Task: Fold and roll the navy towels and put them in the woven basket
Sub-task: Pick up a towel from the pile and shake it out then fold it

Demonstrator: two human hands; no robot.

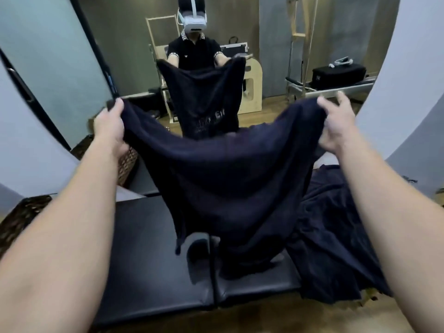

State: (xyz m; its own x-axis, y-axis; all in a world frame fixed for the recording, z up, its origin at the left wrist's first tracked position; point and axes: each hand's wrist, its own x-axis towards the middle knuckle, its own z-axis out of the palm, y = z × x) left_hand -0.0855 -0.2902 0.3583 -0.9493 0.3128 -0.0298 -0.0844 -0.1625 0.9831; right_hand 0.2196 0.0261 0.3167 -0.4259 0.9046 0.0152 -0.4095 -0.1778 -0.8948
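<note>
I hold a navy towel [223, 179] spread out in the air above a black padded bench [149, 255]. My left hand [109, 129] grips its upper left corner and my right hand [336, 123] grips its upper right corner. The towel sags in the middle and its lower end hangs down to the bench. A second navy towel [336, 236] lies crumpled on the right part of the bench. A woven basket [127, 162] stands at the left behind my left forearm, mostly hidden.
A big mirror ahead reflects a person [194, 49] wearing a headset and holding the towel. Another woven basket [21, 219] sits at the far left edge. Wooden exercise frames and a black case [338, 73] show in the reflection.
</note>
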